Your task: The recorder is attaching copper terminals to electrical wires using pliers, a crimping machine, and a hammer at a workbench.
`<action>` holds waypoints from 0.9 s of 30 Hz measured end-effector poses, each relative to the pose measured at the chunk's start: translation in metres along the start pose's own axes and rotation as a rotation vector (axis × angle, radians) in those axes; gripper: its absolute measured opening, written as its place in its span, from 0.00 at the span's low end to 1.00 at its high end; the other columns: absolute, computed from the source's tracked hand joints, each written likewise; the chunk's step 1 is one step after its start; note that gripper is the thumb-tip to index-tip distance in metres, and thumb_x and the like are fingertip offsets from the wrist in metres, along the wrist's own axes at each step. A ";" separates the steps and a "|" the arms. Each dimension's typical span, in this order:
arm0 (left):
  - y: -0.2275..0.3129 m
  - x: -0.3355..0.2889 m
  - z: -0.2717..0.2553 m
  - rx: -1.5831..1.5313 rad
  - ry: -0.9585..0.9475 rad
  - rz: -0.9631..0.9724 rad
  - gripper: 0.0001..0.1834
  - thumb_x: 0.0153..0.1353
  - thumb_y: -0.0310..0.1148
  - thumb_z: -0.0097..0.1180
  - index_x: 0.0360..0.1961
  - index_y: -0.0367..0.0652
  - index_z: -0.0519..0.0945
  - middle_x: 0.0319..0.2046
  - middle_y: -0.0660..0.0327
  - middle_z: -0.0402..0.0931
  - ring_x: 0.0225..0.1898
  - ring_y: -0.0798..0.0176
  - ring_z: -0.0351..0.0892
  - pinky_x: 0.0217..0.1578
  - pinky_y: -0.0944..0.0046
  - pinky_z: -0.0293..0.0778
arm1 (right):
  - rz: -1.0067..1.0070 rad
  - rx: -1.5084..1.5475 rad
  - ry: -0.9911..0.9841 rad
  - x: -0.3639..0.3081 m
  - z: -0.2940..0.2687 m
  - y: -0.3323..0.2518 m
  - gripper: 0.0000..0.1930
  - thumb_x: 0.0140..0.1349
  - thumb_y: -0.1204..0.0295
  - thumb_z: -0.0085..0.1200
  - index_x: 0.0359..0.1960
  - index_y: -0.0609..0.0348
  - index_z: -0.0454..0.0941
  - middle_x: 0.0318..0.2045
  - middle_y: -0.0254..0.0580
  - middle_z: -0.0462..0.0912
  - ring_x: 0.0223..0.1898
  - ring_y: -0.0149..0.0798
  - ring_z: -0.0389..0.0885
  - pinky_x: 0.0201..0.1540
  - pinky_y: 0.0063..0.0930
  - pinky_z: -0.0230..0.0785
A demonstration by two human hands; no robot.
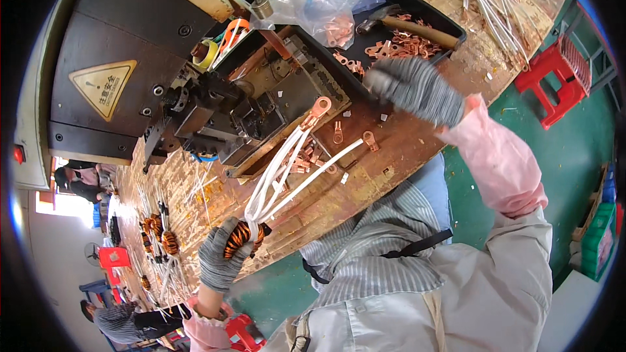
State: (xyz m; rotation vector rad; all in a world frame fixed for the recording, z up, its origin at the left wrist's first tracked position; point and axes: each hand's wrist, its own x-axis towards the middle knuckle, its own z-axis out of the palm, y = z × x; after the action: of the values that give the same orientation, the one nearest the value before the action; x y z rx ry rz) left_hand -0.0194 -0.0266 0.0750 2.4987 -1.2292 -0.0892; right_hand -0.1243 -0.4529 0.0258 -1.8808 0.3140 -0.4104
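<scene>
My left hand, in a grey striped knit glove, is closed around a ring coil wound with orange-brown wire. Several white leads run up from the coil, and a copper cable lug sits on the end of some of them. One lead ends apart, close to a loose copper lug on the bench. At the near edge of a black tray is my right hand, gloved alike. Motion blurs its fingers, so I cannot tell what they hold.
A dark press machine with a yellow warning triangle stands at left. The tray contains copper lugs, a wooden-handled tool and a plastic bag. More coils lie along the wooden bench. A red stool stands right. Two people work at far left.
</scene>
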 end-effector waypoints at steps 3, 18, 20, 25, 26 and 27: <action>0.000 0.001 0.004 -0.053 0.047 0.022 0.29 0.42 0.40 0.68 0.45 0.41 0.74 0.33 0.54 0.77 0.32 0.55 0.79 0.33 0.63 0.75 | 0.106 0.381 -0.223 -0.018 0.023 -0.020 0.25 0.59 0.48 0.49 0.42 0.61 0.75 0.24 0.33 0.77 0.24 0.24 0.74 0.25 0.17 0.69; -0.004 -0.005 0.011 0.043 0.002 0.122 0.28 0.43 0.37 0.69 0.46 0.39 0.74 0.33 0.54 0.77 0.32 0.56 0.79 0.34 0.64 0.74 | -0.243 0.303 -0.008 -0.022 0.070 -0.050 0.17 0.62 0.59 0.48 0.24 0.61 0.75 0.12 0.29 0.73 0.14 0.24 0.70 0.18 0.21 0.62; -0.009 -0.006 0.015 0.026 0.151 0.204 0.28 0.41 0.39 0.69 0.44 0.42 0.75 0.29 0.55 0.76 0.28 0.54 0.77 0.28 0.63 0.72 | -0.083 0.500 -0.027 -0.025 0.069 -0.050 0.17 0.63 0.60 0.47 0.24 0.60 0.73 0.11 0.32 0.72 0.12 0.23 0.69 0.15 0.20 0.61; -0.008 0.004 0.013 0.045 0.198 0.281 0.29 0.41 0.41 0.69 0.45 0.45 0.74 0.27 0.55 0.75 0.25 0.53 0.75 0.25 0.61 0.71 | 0.038 0.603 -0.053 -0.030 0.056 -0.057 0.17 0.63 0.59 0.46 0.21 0.58 0.72 0.11 0.31 0.72 0.11 0.21 0.68 0.13 0.15 0.60; -0.010 0.006 0.015 0.026 0.184 0.299 0.29 0.41 0.41 0.69 0.45 0.46 0.74 0.27 0.55 0.75 0.25 0.53 0.75 0.24 0.61 0.71 | 0.049 0.612 -0.031 -0.031 0.057 -0.055 0.18 0.63 0.59 0.46 0.21 0.58 0.72 0.11 0.31 0.72 0.11 0.21 0.68 0.14 0.16 0.61; -0.013 0.006 0.017 0.034 0.165 0.298 0.29 0.42 0.40 0.69 0.46 0.44 0.74 0.29 0.54 0.75 0.27 0.53 0.76 0.26 0.62 0.72 | 0.060 0.587 -0.040 -0.033 0.055 -0.056 0.18 0.64 0.59 0.45 0.21 0.58 0.72 0.11 0.31 0.73 0.11 0.21 0.69 0.14 0.16 0.61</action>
State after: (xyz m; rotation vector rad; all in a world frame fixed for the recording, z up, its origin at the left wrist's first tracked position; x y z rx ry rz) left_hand -0.0093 -0.0283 0.0554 2.2674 -1.5224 0.2098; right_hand -0.1297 -0.3734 0.0573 -1.3012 0.1937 -0.3741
